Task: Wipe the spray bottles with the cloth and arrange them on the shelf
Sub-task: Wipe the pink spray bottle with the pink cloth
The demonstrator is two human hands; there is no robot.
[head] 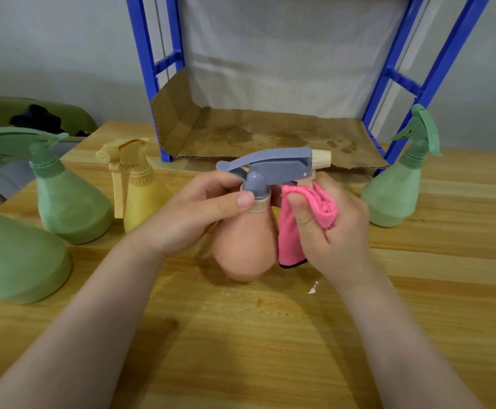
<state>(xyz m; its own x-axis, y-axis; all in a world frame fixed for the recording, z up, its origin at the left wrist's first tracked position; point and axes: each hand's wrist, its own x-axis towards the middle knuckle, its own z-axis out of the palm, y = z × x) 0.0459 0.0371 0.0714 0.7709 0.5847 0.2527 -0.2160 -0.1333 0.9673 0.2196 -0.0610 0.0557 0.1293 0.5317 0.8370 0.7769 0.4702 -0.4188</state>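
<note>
We held a peach spray bottle point(242, 246) with a grey trigger head just above the counter point(241, 335), our left grip point(193, 214) curled round its neck and our right grip point(334, 228) pinching a folded pink cloth point(292, 231) against its right side. Left of the left grip stood a yellow bottle point(140, 196) and two green bottles point(69, 199); right of the right grip stood another green one point(397, 190), by the blue shelf point(270, 134).

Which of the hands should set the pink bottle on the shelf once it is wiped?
Left, probably. The left hand already grips the pink bottle at its neck, while the right hand is full with the pink cloth. The shelf's cardboard liner lies straight ahead.
</note>
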